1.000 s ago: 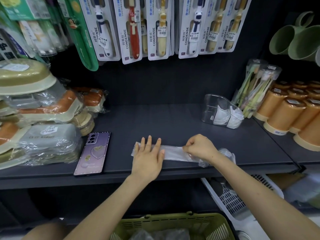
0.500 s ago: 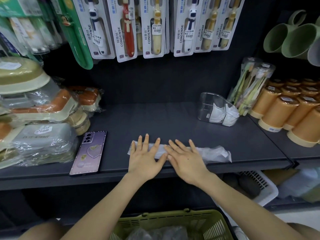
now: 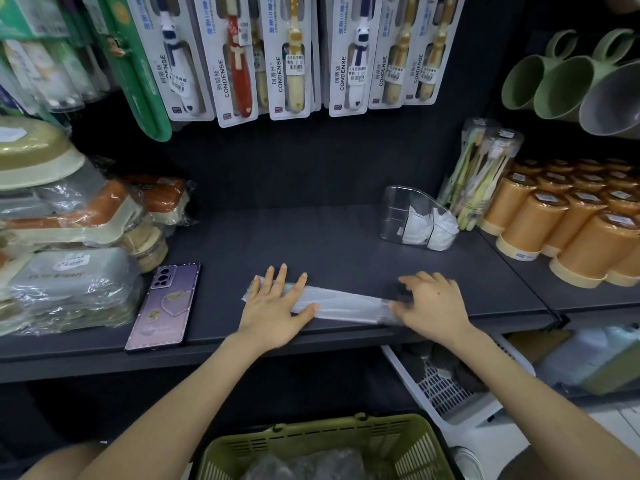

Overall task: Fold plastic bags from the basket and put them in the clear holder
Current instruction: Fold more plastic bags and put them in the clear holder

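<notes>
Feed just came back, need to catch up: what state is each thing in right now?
Plastic bag: flattened into a long strip on the shelf.
Left hand: flat, pressing the strip's left end.
Right hand: on the strip's right end, blurred.
Clear holder: upright, folded white bags inside.
Green basket: below the shelf, crumpled bags in it.
Phone: lying face down.

1. I'm in a shop, at a dark display shelf [image 3: 346, 237].
2. Above my hands hang carded toothbrush packs [image 3: 291, 57] with price stickers.
3. Right of my right hand stand rows of identical orange cups [image 3: 568, 220].
4. Left of my left hand sit stacked, plastic-wrapped soap boxes [image 3: 69, 278].
</notes>
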`<state>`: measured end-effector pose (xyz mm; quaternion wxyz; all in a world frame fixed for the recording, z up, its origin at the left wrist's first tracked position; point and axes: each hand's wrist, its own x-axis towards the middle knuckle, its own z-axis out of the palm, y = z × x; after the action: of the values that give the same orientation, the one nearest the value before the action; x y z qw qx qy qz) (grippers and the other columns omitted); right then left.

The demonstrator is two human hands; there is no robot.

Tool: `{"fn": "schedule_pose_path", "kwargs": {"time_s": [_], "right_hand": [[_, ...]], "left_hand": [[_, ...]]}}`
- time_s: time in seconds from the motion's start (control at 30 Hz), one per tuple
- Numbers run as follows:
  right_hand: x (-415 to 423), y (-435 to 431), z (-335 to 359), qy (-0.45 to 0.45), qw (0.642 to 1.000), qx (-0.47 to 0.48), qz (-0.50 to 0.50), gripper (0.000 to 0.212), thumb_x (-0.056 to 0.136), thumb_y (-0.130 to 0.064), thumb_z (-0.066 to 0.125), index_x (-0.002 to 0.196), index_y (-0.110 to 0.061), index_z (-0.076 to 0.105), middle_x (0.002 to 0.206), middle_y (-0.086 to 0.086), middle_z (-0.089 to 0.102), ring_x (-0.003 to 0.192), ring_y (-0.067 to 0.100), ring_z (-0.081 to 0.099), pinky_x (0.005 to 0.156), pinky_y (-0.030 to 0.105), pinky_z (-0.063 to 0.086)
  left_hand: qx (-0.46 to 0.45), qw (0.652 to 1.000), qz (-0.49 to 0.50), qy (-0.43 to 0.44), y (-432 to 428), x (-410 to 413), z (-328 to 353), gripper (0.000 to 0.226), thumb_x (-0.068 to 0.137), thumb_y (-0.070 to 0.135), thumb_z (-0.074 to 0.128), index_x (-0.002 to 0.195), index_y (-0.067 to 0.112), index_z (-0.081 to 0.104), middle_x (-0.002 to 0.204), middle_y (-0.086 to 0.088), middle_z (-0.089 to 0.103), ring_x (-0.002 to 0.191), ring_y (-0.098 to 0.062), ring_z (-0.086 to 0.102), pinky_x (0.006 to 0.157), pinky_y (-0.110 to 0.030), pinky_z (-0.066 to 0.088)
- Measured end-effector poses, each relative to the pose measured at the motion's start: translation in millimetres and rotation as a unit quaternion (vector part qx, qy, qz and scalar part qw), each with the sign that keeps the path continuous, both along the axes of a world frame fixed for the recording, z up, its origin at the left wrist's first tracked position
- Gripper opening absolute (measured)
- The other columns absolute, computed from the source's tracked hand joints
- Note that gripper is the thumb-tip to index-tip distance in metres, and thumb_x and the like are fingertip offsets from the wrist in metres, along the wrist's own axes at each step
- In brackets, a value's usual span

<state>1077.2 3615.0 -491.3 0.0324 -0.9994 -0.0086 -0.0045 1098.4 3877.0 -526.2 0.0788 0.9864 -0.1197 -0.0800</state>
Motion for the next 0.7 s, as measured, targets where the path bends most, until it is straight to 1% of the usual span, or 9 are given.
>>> {"fn": "schedule_pose_path", "kwargs": {"time_s": [0.13, 0.2, 0.27, 0.37, 0.4, 0.47, 0.57, 0.63, 0.7], "right_hand": [[-5, 4, 7, 0.034, 0.995, 0.092, -0.01, 0.01, 0.081, -0.039, 0.066, 0.077, -0.03, 0.066, 0.099, -0.002, 0.063, 0.102, 0.023, 0.057, 0.087, 0.03, 0.041], [-8, 6, 6, 0.059, 0.991, 0.121, -0.001, 0.025, 0.079, -0.034, 0.067, 0.058, -0.033, 0.055, 0.095, -0.002, 0.066, 0.099, 0.021, 0.058, 0.086, 0.029, 0.044], [-14, 10, 3, 0.049, 0.989, 0.14, 0.004, 0.028, 0.08, -0.027, 0.066, 0.055, -0.028, 0.053, 0.089, -0.001, 0.067, 0.093, 0.018, 0.059, 0.08, 0.028, 0.045], [-21, 13, 4, 0.052, 0.982, 0.184, -0.009, 0.022, 0.084, -0.021, 0.062, 0.064, -0.021, 0.053, 0.074, -0.009, 0.059, 0.077, 0.014, 0.057, 0.063, 0.027, 0.042], [-23, 13, 6, 0.062, 0.977, 0.205, -0.011, 0.023, 0.084, -0.02, 0.062, 0.064, -0.021, 0.052, 0.07, -0.01, 0.056, 0.072, 0.013, 0.055, 0.059, 0.026, 0.04], [-25, 15, 11, 0.094, 0.959, 0.265, -0.016, 0.022, 0.083, -0.016, 0.062, 0.064, -0.019, 0.052, 0.065, -0.01, 0.054, 0.064, 0.009, 0.051, 0.054, 0.022, 0.037], [-25, 17, 17, 0.16, 0.905, 0.389, -0.063, 0.022, 0.082, -0.01, 0.063, 0.062, -0.016, 0.055, 0.062, -0.004, 0.052, 0.059, 0.009, 0.046, 0.054, 0.022, 0.035], [-25, 17, 22, 0.201, 0.85, 0.476, -0.106, 0.022, 0.083, -0.007, 0.064, 0.063, -0.014, 0.058, 0.06, 0.0, 0.053, 0.058, 0.011, 0.048, 0.053, 0.022, 0.038], [-22, 17, 29, 0.244, 0.767, 0.578, -0.133, 0.016, 0.087, -0.008, 0.065, 0.072, -0.009, 0.063, 0.068, 0.006, 0.06, 0.059, 0.013, 0.056, 0.051, 0.022, 0.044]], "left_hand": [[-0.069, 0.997, -0.032, 0.006, 7, 15, 6, 0.079, 0.091, 0.067, 0.038, 0.153, 0.032, 0.003, 0.161, -0.004, -0.008, 0.148, -0.02, -0.014, 0.117, -0.034, -0.012], [-0.094, 0.995, -0.024, -0.036, 7, 19, 9, 0.092, 0.074, 0.08, 0.036, 0.151, 0.033, 0.021, 0.16, 0.0, 0.001, 0.149, -0.021, -0.007, 0.116, -0.033, -0.014], [-0.107, 0.984, -0.032, -0.138, 1, 14, 12, 0.085, 0.067, 0.074, 0.036, 0.138, 0.029, 0.051, 0.156, -0.003, 0.022, 0.148, -0.027, 0.014, 0.117, -0.036, -0.007], [-0.225, 0.935, -0.078, -0.262, -17, -9, 8, 0.043, 0.078, 0.044, 0.053, 0.106, 0.018, 0.074, 0.133, -0.007, 0.059, 0.127, -0.028, 0.052, 0.113, -0.041, 0.029], [-0.261, 0.926, -0.112, -0.249, -26, -20, 6, 0.039, 0.081, 0.039, 0.054, 0.107, 0.017, 0.073, 0.131, -0.002, 0.061, 0.126, -0.022, 0.053, 0.111, -0.035, 0.035], [-0.277, 0.925, -0.189, -0.178, -42, -39, 2, 0.047, 0.082, 0.034, 0.058, 0.125, 0.017, 0.064, 0.139, 0.007, 0.053, 0.135, -0.008, 0.04, 0.114, -0.02, 0.026], [-0.241, 0.937, -0.219, -0.126, -54, -48, -11, 0.067, 0.083, 0.028, 0.065, 0.145, 0.021, 0.041, 0.149, 0.011, 0.039, 0.141, 0.0, 0.022, 0.113, -0.012, 0.014], [-0.265, 0.937, -0.174, -0.145, -59, -48, -16, 0.061, 0.087, 0.026, 0.064, 0.144, 0.023, 0.043, 0.143, 0.005, 0.05, 0.137, -0.006, 0.037, 0.111, -0.016, 0.027], [-0.326, 0.929, -0.102, -0.143, -64, -49, -11, 0.045, 0.093, 0.019, 0.061, 0.137, 0.022, 0.053, 0.123, -0.005, 0.067, 0.112, -0.01, 0.06, 0.092, -0.009, 0.04]]}}
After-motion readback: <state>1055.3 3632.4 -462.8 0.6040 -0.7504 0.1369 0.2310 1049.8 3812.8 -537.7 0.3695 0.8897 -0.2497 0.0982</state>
